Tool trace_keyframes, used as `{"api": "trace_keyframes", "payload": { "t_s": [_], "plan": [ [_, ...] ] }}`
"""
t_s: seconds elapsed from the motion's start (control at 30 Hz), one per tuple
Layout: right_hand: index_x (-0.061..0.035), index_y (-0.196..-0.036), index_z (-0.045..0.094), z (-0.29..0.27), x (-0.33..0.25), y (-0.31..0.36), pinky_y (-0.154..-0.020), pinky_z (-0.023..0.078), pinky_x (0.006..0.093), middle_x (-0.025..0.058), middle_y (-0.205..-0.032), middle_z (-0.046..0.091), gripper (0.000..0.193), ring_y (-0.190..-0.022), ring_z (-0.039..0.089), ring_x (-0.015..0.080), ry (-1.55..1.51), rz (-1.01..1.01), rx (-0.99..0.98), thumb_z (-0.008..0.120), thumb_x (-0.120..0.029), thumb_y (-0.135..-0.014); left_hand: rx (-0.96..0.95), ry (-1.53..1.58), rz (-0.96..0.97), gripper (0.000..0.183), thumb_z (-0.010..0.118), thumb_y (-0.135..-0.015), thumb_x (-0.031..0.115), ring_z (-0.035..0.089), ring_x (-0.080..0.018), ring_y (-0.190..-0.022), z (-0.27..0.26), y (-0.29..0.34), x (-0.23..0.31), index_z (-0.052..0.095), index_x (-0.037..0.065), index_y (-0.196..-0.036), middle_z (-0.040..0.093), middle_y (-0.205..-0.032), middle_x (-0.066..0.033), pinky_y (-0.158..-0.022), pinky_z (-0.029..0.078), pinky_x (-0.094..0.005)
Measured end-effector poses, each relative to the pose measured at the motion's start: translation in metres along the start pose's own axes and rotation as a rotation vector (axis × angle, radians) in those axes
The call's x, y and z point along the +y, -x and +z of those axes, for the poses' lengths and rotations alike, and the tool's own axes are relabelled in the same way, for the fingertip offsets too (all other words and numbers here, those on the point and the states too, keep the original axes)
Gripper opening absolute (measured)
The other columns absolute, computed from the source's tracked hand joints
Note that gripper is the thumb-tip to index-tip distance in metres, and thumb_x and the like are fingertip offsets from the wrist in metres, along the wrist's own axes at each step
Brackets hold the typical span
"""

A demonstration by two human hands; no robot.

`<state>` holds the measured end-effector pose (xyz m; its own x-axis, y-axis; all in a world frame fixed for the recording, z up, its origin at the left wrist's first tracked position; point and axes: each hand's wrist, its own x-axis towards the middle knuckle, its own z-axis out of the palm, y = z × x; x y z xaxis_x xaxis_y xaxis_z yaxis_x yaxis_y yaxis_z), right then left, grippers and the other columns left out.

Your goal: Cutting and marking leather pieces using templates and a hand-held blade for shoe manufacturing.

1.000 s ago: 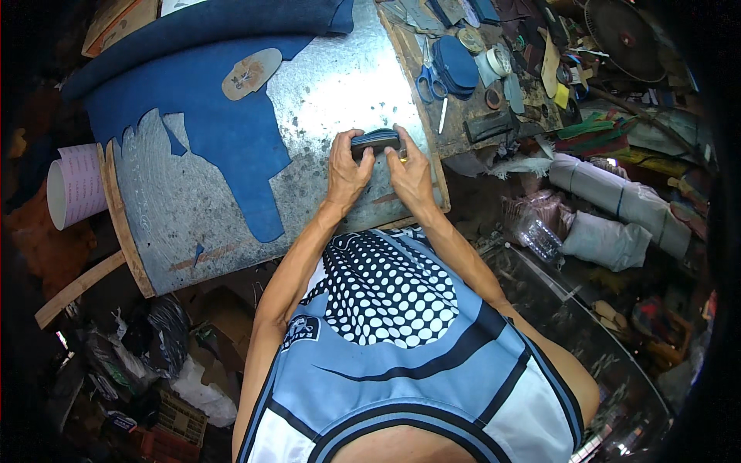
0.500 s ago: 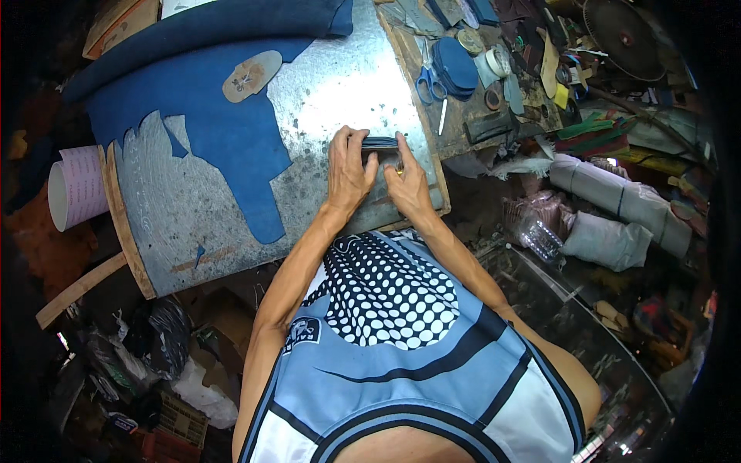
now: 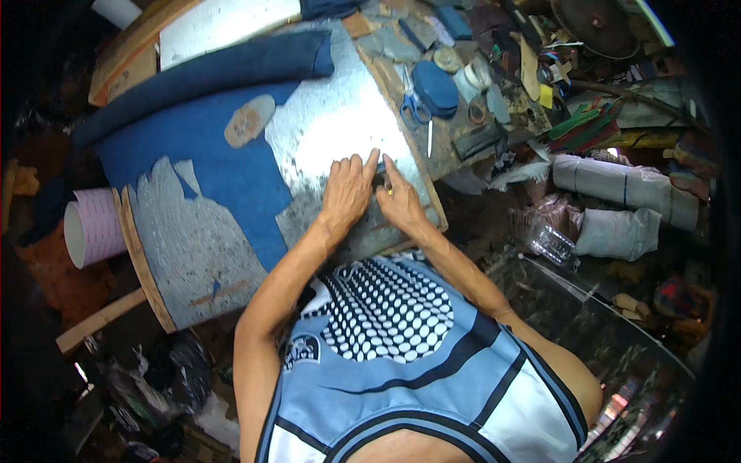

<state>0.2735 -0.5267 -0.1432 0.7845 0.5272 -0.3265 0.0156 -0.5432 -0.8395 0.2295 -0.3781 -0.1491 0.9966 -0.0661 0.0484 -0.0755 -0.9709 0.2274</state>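
At the near right part of a metal-topped table [image 3: 185, 247], my left hand [image 3: 350, 187] and my right hand [image 3: 403, 202] are close together with fingers bent inward. Between them shows a small dark-blue bit of a stack of thin blue pieces [image 3: 380, 168]; the fingers and thumbs hide most of it. A ring is on my right hand. To the left lies a blue leather sheet [image 3: 239, 189] with a cut, irregular edge, its far side rolled up. An oval grey-brown template [image 3: 250, 122] rests on the sheet.
Right of the metal top, a wooden board holds blue-handled scissors [image 3: 414, 109], a stack of blue rounded pieces [image 3: 435, 89], a white pen [image 3: 430, 139] and tape rolls [image 3: 477, 75]. A paper roll [image 3: 94, 229] stands at the left edge. Wrapped bundles [image 3: 610, 189] lie at right.
The view has shifted, so the table sits differently in the picture. Both hands have tilted the stack; its layered edge, visible before, is now mostly covered by my fingers.
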Motion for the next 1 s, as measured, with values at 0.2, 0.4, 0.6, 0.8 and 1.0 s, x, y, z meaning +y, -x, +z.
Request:
{"api": "trace_keyframes", "payload": {
  "t_s": [0.2,0.4,0.6,0.8,1.0],
  "plan": [
    [0.0078,-0.15,0.024,0.004,0.007,0.003,-0.117,0.03,0.0385,0.0318,-0.152,0.032,0.072,-0.141,0.034,0.0412,0.041,-0.115,0.056,0.05,-0.009,-0.084,0.048,0.086,0.05,0.064,0.061,-0.082,0.012,0.053,-0.0277,-0.08,0.007,0.002,-0.002,0.044,0.001,-0.143,0.054,-0.087,-0.0103,-0.075,0.04,-0.0399],
    [0.0032,-0.151,0.027,0.004,0.006,0.004,-0.111,0.037,0.0379,0.031,-0.148,0.04,0.073,-0.136,0.043,0.0402,0.02,-0.072,0.058,0.051,-0.008,-0.083,0.036,0.001,0.0,0.059,0.059,-0.085,0.013,0.056,-0.0264,-0.081,0.01,0.003,0.006,0.047,0.003,-0.142,0.057,-0.088,-0.0105,-0.077,0.042,-0.039],
    [0.0055,-0.145,0.039,-0.022,-0.012,0.002,-0.084,0.051,0.0347,0.0257,-0.136,0.055,0.063,-0.095,0.063,0.0283,-0.08,0.009,0.102,0.056,-0.015,-0.088,-0.148,0.294,-0.18,0.053,0.051,-0.091,0.011,0.059,-0.0308,-0.098,-0.01,-0.002,-0.017,0.045,-0.001,-0.142,0.062,-0.107,-0.0153,-0.089,0.045,-0.0398],
    [0.0034,-0.131,0.058,-0.031,-0.038,0.01,-0.042,0.04,0.0186,0.0142,-0.106,0.069,0.052,-0.049,0.05,0.0028,-0.605,0.099,-0.071,0.07,-0.028,-0.091,0.056,2.252,-0.734,0.047,0.04,-0.098,0.012,0.062,-0.0218,-0.112,-0.009,0.036,-0.044,0.043,-0.002,-0.142,0.062,-0.125,-0.014,-0.099,0.05,-0.0366],
    [0.0074,-0.127,0.058,-0.009,-0.063,0.005,-0.043,0.041,0.0176,0.0065,-0.091,0.066,0.053,-0.056,0.056,0.0046,-0.663,0.049,-0.187,0.074,-0.026,-0.089,0.05,2.737,-0.52,0.041,0.038,-0.1,0.021,0.065,-0.0266,-0.094,0.0,0.057,-0.034,0.052,-0.005,-0.129,0.065,-0.114,-0.0195,-0.084,0.053,-0.0396]
  ]
}}
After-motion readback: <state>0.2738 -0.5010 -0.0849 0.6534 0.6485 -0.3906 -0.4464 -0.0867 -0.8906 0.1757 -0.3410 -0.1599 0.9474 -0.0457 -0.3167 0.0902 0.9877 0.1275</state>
